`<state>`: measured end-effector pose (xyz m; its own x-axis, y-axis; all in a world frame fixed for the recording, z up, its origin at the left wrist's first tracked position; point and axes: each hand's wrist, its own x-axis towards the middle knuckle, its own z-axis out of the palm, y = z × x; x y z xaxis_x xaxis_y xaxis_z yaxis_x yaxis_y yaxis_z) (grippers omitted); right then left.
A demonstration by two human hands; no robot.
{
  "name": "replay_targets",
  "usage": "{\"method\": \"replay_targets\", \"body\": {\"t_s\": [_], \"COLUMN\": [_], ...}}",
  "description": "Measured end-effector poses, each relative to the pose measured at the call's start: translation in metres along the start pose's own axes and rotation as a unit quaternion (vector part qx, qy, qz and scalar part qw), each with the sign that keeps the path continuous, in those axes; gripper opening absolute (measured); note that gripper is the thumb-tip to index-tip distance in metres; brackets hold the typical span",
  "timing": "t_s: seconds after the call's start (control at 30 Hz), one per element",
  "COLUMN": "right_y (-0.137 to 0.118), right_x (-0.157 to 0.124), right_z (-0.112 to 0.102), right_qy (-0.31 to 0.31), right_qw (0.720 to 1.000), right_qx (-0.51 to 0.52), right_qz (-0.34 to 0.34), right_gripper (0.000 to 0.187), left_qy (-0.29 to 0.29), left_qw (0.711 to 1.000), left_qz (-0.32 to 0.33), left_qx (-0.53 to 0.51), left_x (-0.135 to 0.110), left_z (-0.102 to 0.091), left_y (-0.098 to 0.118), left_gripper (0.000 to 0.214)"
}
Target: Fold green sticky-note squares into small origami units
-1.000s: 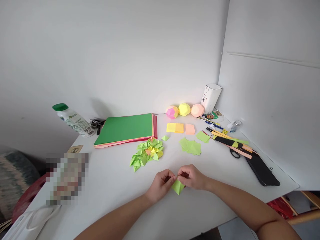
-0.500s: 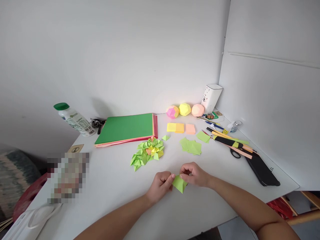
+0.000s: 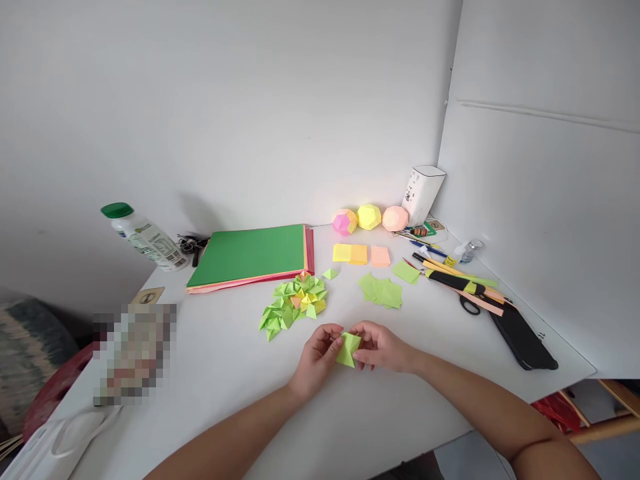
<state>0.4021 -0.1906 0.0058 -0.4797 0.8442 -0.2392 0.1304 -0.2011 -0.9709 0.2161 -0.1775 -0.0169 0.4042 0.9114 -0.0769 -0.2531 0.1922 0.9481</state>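
Note:
A light green square of paper (image 3: 349, 351) with creases is held up just above the table. My left hand (image 3: 319, 357) pinches its left edge, thumb in front. My right hand (image 3: 384, 347) has its curled fingers at the right edge; some fingertips are hidden behind the paper. Beyond my hands lies a pile of folded green paper pieces (image 3: 293, 303) with a few yellow and orange ones. One folded green piece (image 3: 330, 274) sits apart from it. Loose flat green squares (image 3: 383, 293) lie ahead of my right hand, with more green squares (image 3: 406, 271) beside them.
Green and other coloured sheets (image 3: 250, 257) are stacked at the back left. Yellow-orange (image 3: 351, 254) and peach squares (image 3: 380, 256) lie before three faceted paper balls (image 3: 369, 217). At right are a cutter (image 3: 457, 283), scissors (image 3: 470, 305) and a black case (image 3: 525, 337). A bottle (image 3: 147, 237) stands left.
The green paper has shifted slightly left and up and been turned, now showing a squarer outline. My right hand has moved left, closer to my left hand.

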Motion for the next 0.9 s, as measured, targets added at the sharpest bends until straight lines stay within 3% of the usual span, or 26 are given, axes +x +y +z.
{"method": "replay_targets", "body": {"t_s": [0.13, 0.27, 0.37, 0.57, 0.9], "right_y": [0.0018, 0.0009, -0.0001, -0.0049, -0.0045], "right_x": [0.003, 0.0046, 0.0045, 0.0017, -0.0012], "right_z": [0.0003, -0.0007, -0.0006, -0.0023, -0.0028], "right_qy": [0.047, 0.09, 0.087, 0.08, 0.089], "right_qw": [0.998, 0.993, 0.993, 0.994, 0.991], "right_qx": [0.037, 0.068, 0.066, 0.051, -0.013], "right_qz": [-0.02, -0.043, -0.045, -0.048, -0.098], "right_gripper": [0.026, 0.027, 0.023, 0.022, 0.017], "left_qy": [-0.019, -0.113, -0.156, -0.082, -0.066], "left_qw": [1.0, 0.993, 0.987, 0.996, 0.997], "left_qz": [-0.012, -0.029, -0.032, -0.026, -0.048], "left_qx": [-0.007, -0.036, -0.02, 0.006, 0.008], "left_x": [-0.0008, -0.0026, -0.0036, -0.0016, -0.0001], "left_z": [0.0002, -0.0002, -0.0001, 0.0001, -0.002], "left_y": [0.0031, 0.0068, 0.0082, 0.0089, 0.0051], "left_gripper": [0.023, 0.024, 0.022, 0.029, 0.034]}}
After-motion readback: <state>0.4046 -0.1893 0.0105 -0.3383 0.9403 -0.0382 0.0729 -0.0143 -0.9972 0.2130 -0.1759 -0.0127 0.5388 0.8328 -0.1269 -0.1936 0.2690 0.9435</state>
